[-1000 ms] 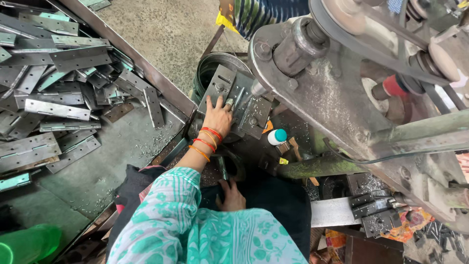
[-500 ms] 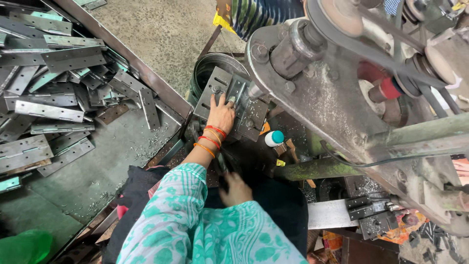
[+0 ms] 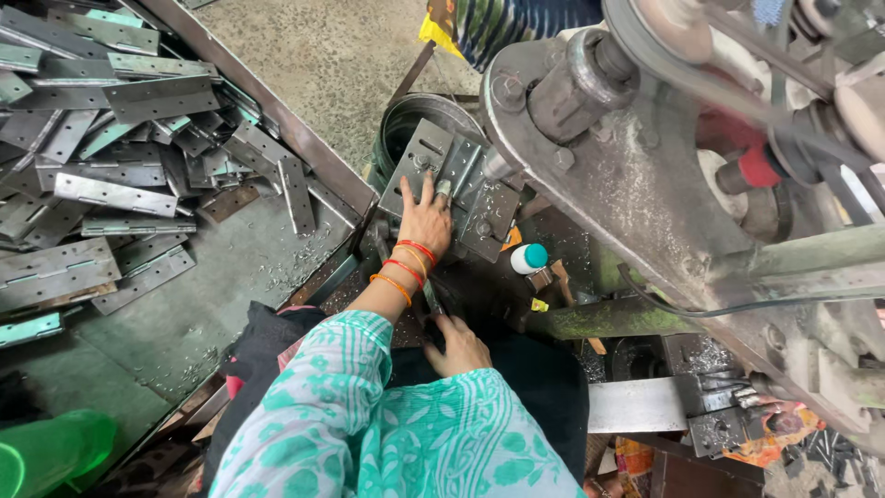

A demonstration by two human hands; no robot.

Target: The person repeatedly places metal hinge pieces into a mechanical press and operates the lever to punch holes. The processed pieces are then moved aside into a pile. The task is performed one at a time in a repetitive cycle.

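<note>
Left hand [image 3: 426, 219] is stretched out flat, fingers spread and extended, palm down on the slotted grey steel plate [image 3: 452, 184] at the base of the press; nothing gripped, just resting on it, fingertips touching the plate near a slot. Red and orange bangles [image 3: 406, 267] sit at that wrist, teal patterned sleeve [image 3: 323, 387] behind. Right hand [image 3: 458, 347] is lower, close to the body, fingers curled loosely over a dark surface; can't tell whether it holds anything. Steel plate sits tilted against the big grey machine frame [image 3: 636, 194], just in front of a round dark bucket [image 3: 410, 124]; bucket contents hidden by the plate. Small white bottle with teal cap [image 3: 529, 258] stands just right of the plate, apart from both hands. Left of the person: a long metal tray [image 3: 230, 267] with a raised rim, holding a loose pile of flat hinge blanks [image 3: 101, 148], some bare steel, some with greenish film, stacked at the far end; near end of the tray shows bare floor with metal chips. Green plastic container [image 3: 46, 452] at lower left, contents not visible.
</note>
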